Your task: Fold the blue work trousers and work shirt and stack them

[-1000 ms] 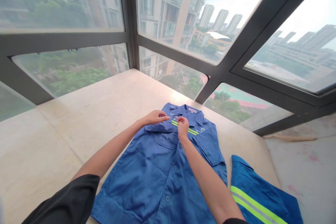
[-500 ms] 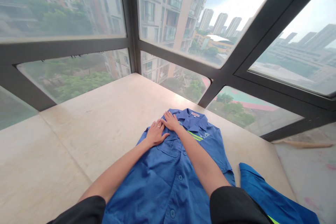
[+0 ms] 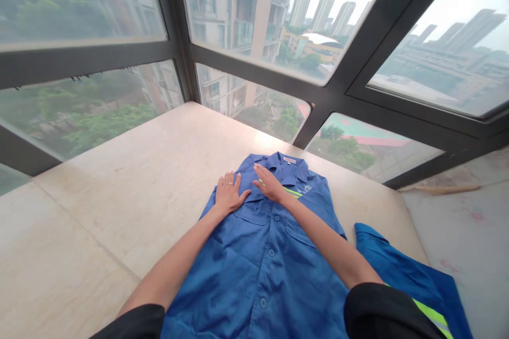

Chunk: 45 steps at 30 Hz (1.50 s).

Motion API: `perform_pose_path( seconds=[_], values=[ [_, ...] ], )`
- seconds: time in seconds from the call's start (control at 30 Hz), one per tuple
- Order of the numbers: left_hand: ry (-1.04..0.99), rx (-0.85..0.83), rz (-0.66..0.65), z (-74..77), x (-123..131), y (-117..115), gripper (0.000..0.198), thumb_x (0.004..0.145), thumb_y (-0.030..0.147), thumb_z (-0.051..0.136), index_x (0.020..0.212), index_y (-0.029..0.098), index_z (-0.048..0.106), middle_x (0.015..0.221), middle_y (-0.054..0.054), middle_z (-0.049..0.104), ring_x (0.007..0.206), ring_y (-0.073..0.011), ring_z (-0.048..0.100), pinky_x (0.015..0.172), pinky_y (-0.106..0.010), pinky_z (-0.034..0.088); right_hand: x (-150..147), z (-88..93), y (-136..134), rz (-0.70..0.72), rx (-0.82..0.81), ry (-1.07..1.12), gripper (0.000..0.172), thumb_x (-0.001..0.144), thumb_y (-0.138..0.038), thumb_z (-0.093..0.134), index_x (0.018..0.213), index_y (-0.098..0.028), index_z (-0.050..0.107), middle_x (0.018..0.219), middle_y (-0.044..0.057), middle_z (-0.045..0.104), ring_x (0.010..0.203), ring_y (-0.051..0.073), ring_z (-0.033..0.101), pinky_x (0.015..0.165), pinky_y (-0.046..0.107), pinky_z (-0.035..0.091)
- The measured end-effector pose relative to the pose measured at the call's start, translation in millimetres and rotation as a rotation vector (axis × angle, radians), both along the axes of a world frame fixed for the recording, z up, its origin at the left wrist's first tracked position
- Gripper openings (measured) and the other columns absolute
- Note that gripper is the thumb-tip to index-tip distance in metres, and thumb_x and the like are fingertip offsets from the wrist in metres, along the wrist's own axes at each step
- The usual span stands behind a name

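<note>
since the earlier frame, where they overlapped, the left hand (image 3: 229,193) and right hand (image 3: 270,185) had been drawn apart over the chest of the blue shirt (image 3: 230,265). the shirt was laid buttoned side up on a pale ledge (image 3: 99,206) crossed by a seam (image 3: 87,232), its collar (image 3: 297,172) near dark window frames (image 3: 330,95), through which buildings (image 3: 248,5) and trees (image 3: 113,122) were seen. beside it, near a pale wall (image 3: 457,228), a second blue garment (image 3: 413,265) was placed. both chest pockets (image 3: 251,214) were covered by flaps, their insides hidden. the left hand was rested flat, fingers spread; the right fingers were held together, thumb apart; whether cloth was touched there could not be told.
</note>
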<state>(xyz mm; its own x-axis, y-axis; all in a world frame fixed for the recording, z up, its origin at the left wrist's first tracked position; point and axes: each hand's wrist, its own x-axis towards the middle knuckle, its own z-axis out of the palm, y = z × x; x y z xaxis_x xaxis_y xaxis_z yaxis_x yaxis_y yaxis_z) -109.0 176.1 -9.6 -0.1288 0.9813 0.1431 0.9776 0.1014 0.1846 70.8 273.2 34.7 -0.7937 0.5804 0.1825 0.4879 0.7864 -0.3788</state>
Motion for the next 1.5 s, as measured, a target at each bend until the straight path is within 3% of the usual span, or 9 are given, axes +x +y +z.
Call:
perform_pose_path(
  seconds=[0.13,0.4,0.53,0.7,0.8,1.0,1.17,1.3,1.5],
  values=[
    [0.021,-0.047,0.008,5.7,1.5,0.7,0.082,0.09,0.068,0.033,0.149,0.011,0.035,0.154,-0.021,0.028,0.144,-0.0359,0.022,0.116,-0.051,0.012,76.9,1.8,-91.2,0.061,0.014,0.055,0.057,0.1,-0.037,0.04,0.151,-0.014,0.03,0.155,0.012,0.03,0.146,0.019,0.02,0.119,0.04,0.026],
    [0.036,-0.068,0.009,40.5,30.3,-3.7,0.079,0.089,0.054,0.047,0.149,0.005,0.031,0.156,-0.025,0.016,0.146,-0.0374,0.012,0.115,-0.058,0.01,191.8,-14.1,-262.5,-0.265,-0.029,-0.164,0.062,0.098,-0.04,0.042,0.154,-0.02,0.023,0.156,0.012,0.026,0.146,0.025,0.023,0.115,0.049,0.032],
    [-0.125,0.033,-0.087,42.9,93.2,-39.1,0.07,0.093,0.05,0.042,0.147,0.006,0.034,0.153,-0.026,0.025,0.145,-0.0376,0.019,0.113,-0.055,0.024,204.3,-26.8,-285.8,-0.305,-0.023,-0.195,0.059,0.098,-0.041,0.044,0.151,-0.02,0.032,0.155,0.013,0.028,0.145,0.026,0.023,0.115,0.052,0.029],
    [-0.39,0.015,-0.263,32.1,189.6,-119.4,0.066,0.092,0.054,0.045,0.141,0.009,0.045,0.152,-0.024,0.029,0.144,-0.0386,0.021,0.111,-0.056,0.029,202.2,-28.5,-272.8,-0.314,-0.037,-0.164,0.056,0.098,-0.039,0.044,0.149,-0.018,0.036,0.154,0.015,0.031,0.145,0.026,0.023,0.116,0.053,0.027],
    [-0.483,-0.068,-0.442,40.4,217.3,-164.9,0.063,0.094,0.051,0.043,0.144,0.011,0.042,0.152,-0.019,0.033,0.145,-0.0347,0.02,0.114,-0.054,0.027,206.2,-25.0,-274.7,-0.291,-0.072,-0.123,0.056,0.098,-0.033,0.042,0.15,-0.016,0.034,0.153,0.016,0.032,0.146,0.025,0.022,0.116,0.053,0.026],
    [-0.418,-0.161,-0.632,64.1,179.6,-243.4,0.08,0.084,0.06,0.057,0.149,0.018,0.034,0.156,-0.015,0.028,0.148,-0.0299,0.013,0.118,-0.051,0.019,223.3,-10.4,-321.2,-0.203,-0.112,-0.033,0.062,0.098,-0.04,0.042,0.153,-0.014,0.027,0.154,0.015,0.03,0.146,0.023,0.022,0.117,0.049,0.025],
    [-0.119,-0.235,-0.601,47.1,120.1,-304.6,0.11,0.065,0.048,0.078,0.154,0.018,0.021,0.159,-0.016,0.011,0.148,-0.0357,0.001,0.117,-0.059,0.008,231.9,-10.0,-367.3,-0.138,-0.118,-0.153,0.091,0.081,-0.045,0.068,0.154,-0.015,0.024,0.157,0.017,0.02,0.147,0.029,0.014,0.117,0.053,0.021],
    [-0.031,-0.125,-0.609,25.0,82.4,-324.8,0.074,0.077,0.011,0.059,0.147,0.022,0.039,0.152,-0.011,0.036,0.144,-0.0266,0.027,0.118,-0.048,0.024,234.1,-23.2,-383.7,-0.15,-0.026,-0.156,0.083,0.074,-0.022,0.072,0.149,-0.014,0.037,0.156,0.017,0.025,0.147,0.031,0.017,0.117,0.055,0.02],
    [-0.173,0.161,-0.693,30.9,57.8,-317.2,0.034,0.091,0.016,0.046,0.119,0.02,0.064,0.115,-0.008,0.069,0.105,-0.0192,0.066,0.09,-0.033,0.054,244.1,-23.2,-384.5,-0.105,-0.068,0.076,0.057,0.082,-0.017,0.062,0.138,-0.019,0.052,0.143,0.014,0.048,0.137,0.027,0.04,0.113,0.054,0.031]
  ],
)
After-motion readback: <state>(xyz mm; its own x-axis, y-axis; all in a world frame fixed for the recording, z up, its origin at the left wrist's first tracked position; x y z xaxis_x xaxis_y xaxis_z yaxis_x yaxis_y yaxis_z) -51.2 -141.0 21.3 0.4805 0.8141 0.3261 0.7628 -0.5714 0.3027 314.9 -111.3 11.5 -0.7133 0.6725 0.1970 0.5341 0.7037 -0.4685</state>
